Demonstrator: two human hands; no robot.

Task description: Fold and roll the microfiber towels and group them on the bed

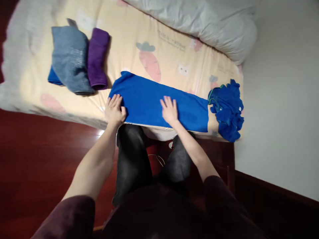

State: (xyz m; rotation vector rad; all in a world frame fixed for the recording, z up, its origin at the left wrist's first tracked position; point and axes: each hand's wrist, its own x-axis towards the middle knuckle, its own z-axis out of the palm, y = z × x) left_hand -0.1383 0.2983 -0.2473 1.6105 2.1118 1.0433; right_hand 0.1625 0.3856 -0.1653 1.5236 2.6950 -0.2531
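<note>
The bed (pixel 129 43) is stretching across the view, wearing a cream sheet printed with carrots and white animal faces. A puffy white quilt (pixel 211 26) is lying along its far side and reaching toward the pale wall (pixel 281 99) on the right. The reddish floor (pixel 50 149) is showing beyond the near edge of the bed, at the left.

The long blue cloth (pixel 147 96) is lying on the bed directly in front of the person, forming a flat strip along the near edge. To its left, a grey-blue cloth (pixel 69 59) is resting folded, partly covering a smaller folded blue piece (pixel 54 78). A crumpled blue bundle (pixel 228 109) with a thin green edge is sitting just beside the strip's right end, a narrow band of sheet showing between parts of them. A narrow purple cloth (pixel 98 58) is lying folded between the grey-blue cloth and the strip, close against the grey-blue one.

The left hand (pixel 115 109) is pressing palm down at the strip's left end, its fingers lying slightly apart and its thumb pointing away from them over the fabric. The right hand (pixel 169 111) is resting palm down near the middle of the strip, its fingers spreading apart and clamping nothing.
</note>
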